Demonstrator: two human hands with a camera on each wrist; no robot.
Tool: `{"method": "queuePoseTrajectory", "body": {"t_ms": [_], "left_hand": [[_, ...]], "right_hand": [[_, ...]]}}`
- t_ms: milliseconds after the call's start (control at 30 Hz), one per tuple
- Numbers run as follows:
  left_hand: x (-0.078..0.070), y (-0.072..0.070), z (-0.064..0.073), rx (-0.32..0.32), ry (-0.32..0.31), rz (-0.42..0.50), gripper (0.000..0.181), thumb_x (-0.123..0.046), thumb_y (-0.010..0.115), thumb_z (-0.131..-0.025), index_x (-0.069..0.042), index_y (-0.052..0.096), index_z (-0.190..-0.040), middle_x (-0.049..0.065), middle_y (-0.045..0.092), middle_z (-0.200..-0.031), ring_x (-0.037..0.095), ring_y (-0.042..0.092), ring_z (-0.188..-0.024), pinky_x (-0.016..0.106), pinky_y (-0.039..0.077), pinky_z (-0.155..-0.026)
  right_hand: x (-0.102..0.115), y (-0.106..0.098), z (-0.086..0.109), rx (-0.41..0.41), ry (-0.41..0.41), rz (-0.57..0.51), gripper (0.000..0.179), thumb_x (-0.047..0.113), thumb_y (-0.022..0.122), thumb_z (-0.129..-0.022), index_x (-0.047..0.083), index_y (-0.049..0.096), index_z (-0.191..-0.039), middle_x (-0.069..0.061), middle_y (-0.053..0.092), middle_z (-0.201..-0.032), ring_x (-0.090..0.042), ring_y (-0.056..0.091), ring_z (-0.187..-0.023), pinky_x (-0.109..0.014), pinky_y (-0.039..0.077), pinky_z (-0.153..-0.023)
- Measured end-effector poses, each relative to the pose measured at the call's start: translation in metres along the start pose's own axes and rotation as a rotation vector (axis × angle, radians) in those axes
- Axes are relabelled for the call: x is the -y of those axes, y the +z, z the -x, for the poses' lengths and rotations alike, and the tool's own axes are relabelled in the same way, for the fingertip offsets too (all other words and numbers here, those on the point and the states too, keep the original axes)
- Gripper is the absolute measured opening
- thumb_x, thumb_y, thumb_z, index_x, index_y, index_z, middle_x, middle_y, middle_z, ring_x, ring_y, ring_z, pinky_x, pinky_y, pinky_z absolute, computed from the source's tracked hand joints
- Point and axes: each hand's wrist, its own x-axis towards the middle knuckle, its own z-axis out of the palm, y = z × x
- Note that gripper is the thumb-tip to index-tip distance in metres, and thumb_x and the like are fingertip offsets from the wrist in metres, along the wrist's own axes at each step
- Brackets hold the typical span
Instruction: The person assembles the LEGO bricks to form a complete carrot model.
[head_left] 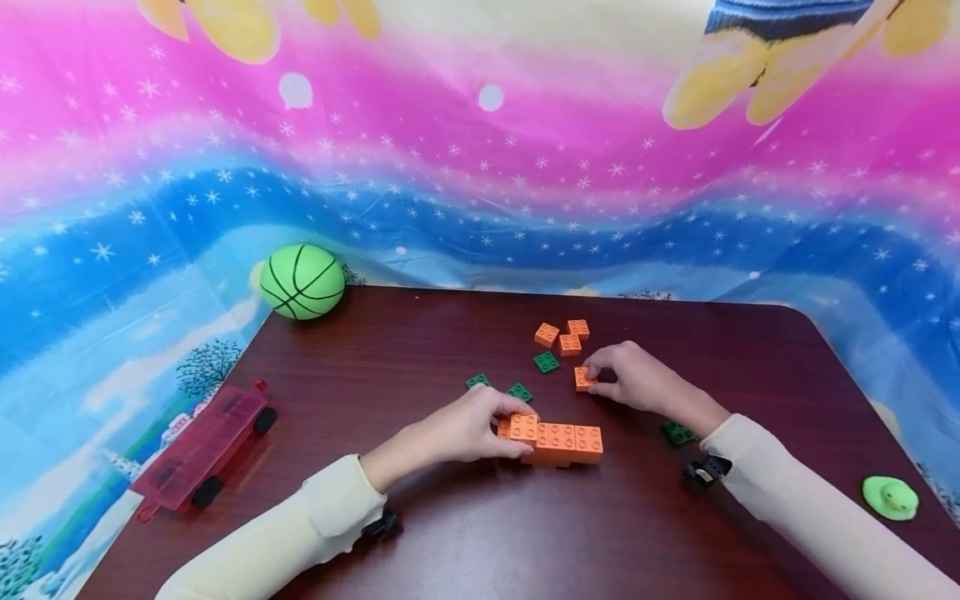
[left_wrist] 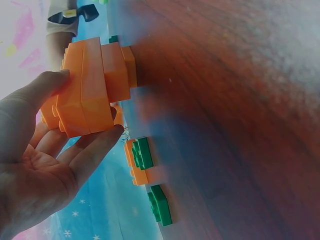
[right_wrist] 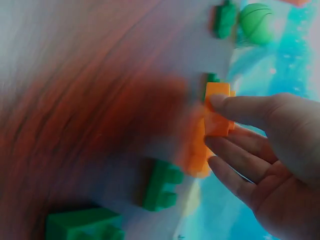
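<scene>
My left hand (head_left: 480,423) grips the left end of an orange toy-brick assembly (head_left: 564,440), thumb on the near side and fingers behind. Its upper row carries one extra brick near the gripped end, and a narrower part sits underneath. In the left wrist view the thumb presses the side of the assembly (left_wrist: 84,95). To the right and farther back, my right hand (head_left: 633,377) pinches a single orange brick (head_left: 582,379) between thumb and fingers. The right wrist view shows this orange brick (right_wrist: 217,120) with studs facing away from the table, overlapping more orange behind it.
Loose orange bricks (head_left: 570,344) and a green brick (head_left: 547,362) lie beyond the hands. Another green brick (head_left: 679,432) is beside the right wrist. A green ball (head_left: 302,282) stands at the back left, a red toy wagon (head_left: 204,450) at left, a green duck (head_left: 890,497) at right.
</scene>
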Motion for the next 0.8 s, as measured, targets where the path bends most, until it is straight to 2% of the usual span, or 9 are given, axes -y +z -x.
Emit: {"method": "queuePoseTrajectory", "body": {"t_ms": [67, 167, 300, 400, 600, 800], "left_hand": [[0.001, 0.0, -0.001, 0.003, 0.003, -0.001, 0.031, -0.028, 0.08, -0.09, -0.02, 0.075, -0.12, -0.01, 0.073, -0.096, 0.001, 0.06, -0.077, 0.02, 0.052, -0.067], [0.001, 0.0, -0.001, 0.002, 0.002, -0.007, 0.031, -0.029, 0.08, -0.09, -0.02, 0.075, -0.12, -0.011, 0.073, -0.096, 0.001, 0.059, -0.077, 0.02, 0.052, -0.067], [0.001, 0.0, 0.0, 0.001, 0.0, -0.012, 0.032, -0.029, 0.079, -0.091, -0.02, 0.075, -0.121, -0.011, 0.073, -0.095, 0.002, 0.059, -0.076, 0.02, 0.052, -0.066], [0.001, -0.001, 0.0, 0.006, -0.001, -0.003, 0.032, -0.029, 0.079, -0.091, -0.02, 0.074, -0.121, -0.01, 0.073, -0.096, 0.002, 0.06, -0.076, 0.02, 0.052, -0.066], [0.001, -0.001, 0.001, -0.003, 0.005, -0.017, 0.033, -0.03, 0.08, -0.091, -0.02, 0.075, -0.122, -0.01, 0.074, -0.097, 0.002, 0.059, -0.076, 0.019, 0.05, -0.066], [0.001, -0.001, 0.0, -0.006, 0.007, -0.017, 0.033, -0.029, 0.08, -0.09, -0.019, 0.075, -0.121, -0.01, 0.075, -0.094, 0.001, 0.058, -0.072, 0.019, 0.05, -0.063]], "right_hand": [[0.007, -0.006, 0.007, -0.023, -0.016, -0.015, 0.014, 0.017, 0.081, -0.089, 0.014, 0.08, -0.103, -0.006, 0.078, -0.11, -0.021, 0.074, -0.099, -0.039, 0.062, -0.083], [0.018, -0.016, 0.017, -0.078, -0.059, -0.034, 0.015, 0.017, 0.082, -0.088, 0.015, 0.082, -0.103, -0.008, 0.078, -0.113, -0.024, 0.075, -0.101, -0.038, 0.062, -0.083], [0.035, -0.026, 0.029, -0.148, -0.114, -0.077, 0.012, 0.017, 0.085, -0.085, 0.019, 0.082, -0.097, -0.004, 0.078, -0.111, -0.018, 0.075, -0.096, -0.031, 0.062, -0.077], [0.048, -0.031, 0.037, -0.167, -0.154, -0.115, 0.012, 0.019, 0.086, -0.084, 0.022, 0.082, -0.094, 0.001, 0.077, -0.11, -0.012, 0.074, -0.093, -0.027, 0.06, -0.075], [0.072, -0.028, 0.044, -0.122, -0.25, -0.189, 0.012, 0.018, 0.084, -0.086, 0.021, 0.081, -0.098, 0.002, 0.077, -0.111, -0.01, 0.073, -0.095, -0.029, 0.061, -0.077], [0.085, -0.015, 0.044, -0.038, -0.243, -0.232, 0.016, 0.017, 0.081, -0.089, 0.02, 0.08, -0.105, 0.002, 0.076, -0.114, -0.008, 0.072, -0.095, -0.025, 0.061, -0.078]]}}
